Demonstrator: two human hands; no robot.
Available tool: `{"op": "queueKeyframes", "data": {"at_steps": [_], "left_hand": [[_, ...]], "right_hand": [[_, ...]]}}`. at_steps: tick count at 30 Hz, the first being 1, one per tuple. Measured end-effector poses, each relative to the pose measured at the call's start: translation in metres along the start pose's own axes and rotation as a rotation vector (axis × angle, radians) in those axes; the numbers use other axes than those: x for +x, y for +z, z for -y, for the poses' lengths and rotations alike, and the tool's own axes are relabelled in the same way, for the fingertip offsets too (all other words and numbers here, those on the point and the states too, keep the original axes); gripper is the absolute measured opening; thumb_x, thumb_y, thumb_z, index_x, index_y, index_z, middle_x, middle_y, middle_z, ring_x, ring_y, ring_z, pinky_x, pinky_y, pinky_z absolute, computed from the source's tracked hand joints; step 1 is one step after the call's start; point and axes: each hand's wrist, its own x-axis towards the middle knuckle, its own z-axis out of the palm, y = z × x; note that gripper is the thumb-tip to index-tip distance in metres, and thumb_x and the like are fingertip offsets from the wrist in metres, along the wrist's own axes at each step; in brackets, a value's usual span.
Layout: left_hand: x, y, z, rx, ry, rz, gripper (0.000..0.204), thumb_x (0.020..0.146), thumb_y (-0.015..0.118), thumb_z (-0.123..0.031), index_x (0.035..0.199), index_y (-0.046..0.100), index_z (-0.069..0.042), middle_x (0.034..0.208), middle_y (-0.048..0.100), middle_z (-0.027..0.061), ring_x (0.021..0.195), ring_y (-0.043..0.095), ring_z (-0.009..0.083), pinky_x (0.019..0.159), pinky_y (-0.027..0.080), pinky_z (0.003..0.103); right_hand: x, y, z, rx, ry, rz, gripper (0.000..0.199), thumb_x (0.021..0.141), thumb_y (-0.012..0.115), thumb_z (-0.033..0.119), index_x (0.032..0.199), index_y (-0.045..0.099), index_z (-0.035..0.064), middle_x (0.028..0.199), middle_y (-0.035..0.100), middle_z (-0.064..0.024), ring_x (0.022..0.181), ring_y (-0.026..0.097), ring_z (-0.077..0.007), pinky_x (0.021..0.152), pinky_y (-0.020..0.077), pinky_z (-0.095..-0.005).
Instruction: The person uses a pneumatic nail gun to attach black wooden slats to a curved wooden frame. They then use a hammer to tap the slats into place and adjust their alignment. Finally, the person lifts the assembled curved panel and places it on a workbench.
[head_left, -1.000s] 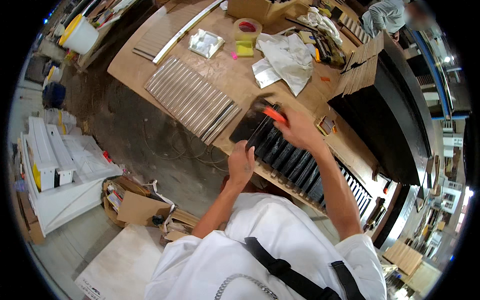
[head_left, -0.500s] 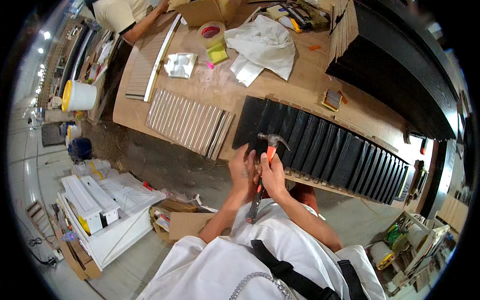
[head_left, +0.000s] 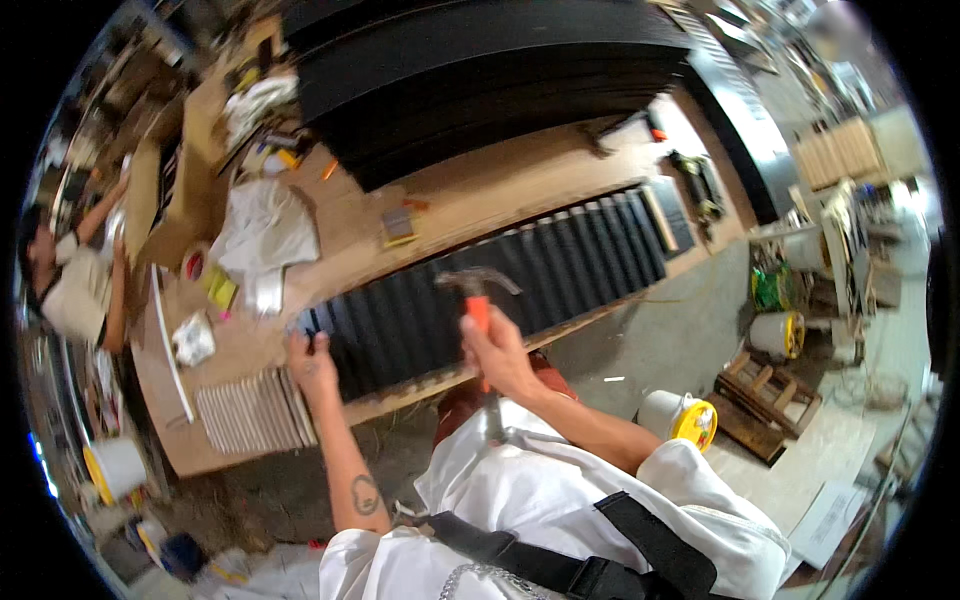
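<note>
Hammer (head_left: 479, 314) — long axis fore-and-aft, head-forward

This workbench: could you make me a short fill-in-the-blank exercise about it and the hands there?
The right hand grips a ____ by its handle.
In the picture, the left hand is at the ____ end of the black slats.
The crumpled cloth on the workbench is ____.

Missing words: hammer; left; white.

From the person's head, a wide fisheye looks down and forward, near enough for the white shirt (head_left: 560, 470) to fill the lower centre, beyond which the workbench (head_left: 500, 190) climbs from lower left to upper right inside a black, curved rim.
</note>
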Motion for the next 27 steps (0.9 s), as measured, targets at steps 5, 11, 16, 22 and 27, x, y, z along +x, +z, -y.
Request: {"op": "queueKeyframes", "data": {"at_steps": [5,11,16,22,27], "left_hand": [[0.050,0.044,0.008,-0.010,0.121,-0.266,0.041,0.090,0.070,-0.023,0.118,0.062,0.006,0.104,0.068,0.0188,0.091,0.065,0.0268,0.084,0.050,0.039],[-0.129,0.261,-0.277,-0.011,1.360,0.366,0.038,0.084,0.071,-0.014,0.120,0.062,-0.005,0.121,0.063,0.0142,0.110,0.059,0.0321,0.094,0.048,0.044],[-0.162,0.385,-0.361,0.436,1.856,0.879,0.039,0.081,0.073,-0.013,0.119,0.064,-0.010,0.126,0.061,0.0124,0.120,0.056,0.0333,0.101,0.045,0.045],[-0.139,0.417,-0.411,0.820,1.884,1.183,0.035,0.084,0.067,-0.007,0.118,0.061,-0.007,0.118,0.061,0.0126,0.116,0.057,0.0322,0.095,0.049,0.041],[-0.131,0.420,-0.421,0.880,1.894,1.101,0.037,0.085,0.066,-0.008,0.121,0.058,-0.006,0.119,0.060,0.0123,0.114,0.056,0.0328,0.096,0.049,0.040]], "right_hand": [[-0.042,-0.172,0.061,0.024,-0.220,-0.534,0.021,0.105,0.053,0.031,0.106,0.056,0.0099,0.068,0.046,0.0054,0.055,0.045,-0.0039,0.044,0.0359,-0.0203],[-0.083,-0.346,0.055,-0.114,-0.330,-0.824,0.032,0.104,0.054,0.038,0.111,0.060,0.0064,0.065,0.044,0.0068,0.053,0.041,-0.0031,0.045,0.0324,-0.0205],[-0.098,-0.413,0.053,-0.151,-0.216,-0.735,0.033,0.104,0.056,0.036,0.110,0.063,0.0038,0.066,0.047,0.0064,0.054,0.041,-0.0023,0.048,0.0317,-0.0212],[-0.112,-0.463,0.024,-0.137,-0.127,-0.807,0.033,0.103,0.058,0.034,0.085,0.052,0.0063,0.064,0.046,0.0049,0.056,0.043,-0.0035,0.050,0.0336,-0.0234],[-0.110,-0.475,0.009,-0.124,-0.122,-0.865,0.025,0.103,0.057,0.029,0.095,0.058,0.0060,0.065,0.047,0.0056,0.055,0.043,-0.0031,0.049,0.0335,-0.0226]]}}
